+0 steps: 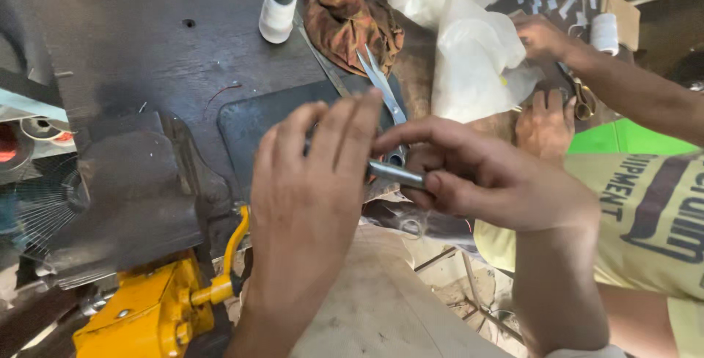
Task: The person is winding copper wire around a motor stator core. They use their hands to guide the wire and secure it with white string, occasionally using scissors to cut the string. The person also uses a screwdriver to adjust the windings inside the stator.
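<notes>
Centre of frame: we judge the step in hand to be fitting or adjusting a small metal rod (pixel 396 173), held between both hands above the dark work table (pixel 147 43). Our right hand (pixel 484 175) is closed in a pinch, thumb and forefinger gripping the rod's right end, the other fingers curled. Our left hand (pixel 312 189) has its fingers extended and close together, the tips over the rod's left end; whether they grip it or only steady it we cannot tell, since the hand's back hides the contact. Scissors (pixel 383 87) lie just behind the fingertips, blades pointing to upper centre. Any next move on the rod would call for a steady grip, as little of it shows. A white thread spool (pixel 277 10) stands at upper centre-left; a yellow machine part (pixel 154 310) sits lower left. Upper right, another person's hands (pixel 544 120) rest by a white plastic bag (pixel 473 57).
</notes>
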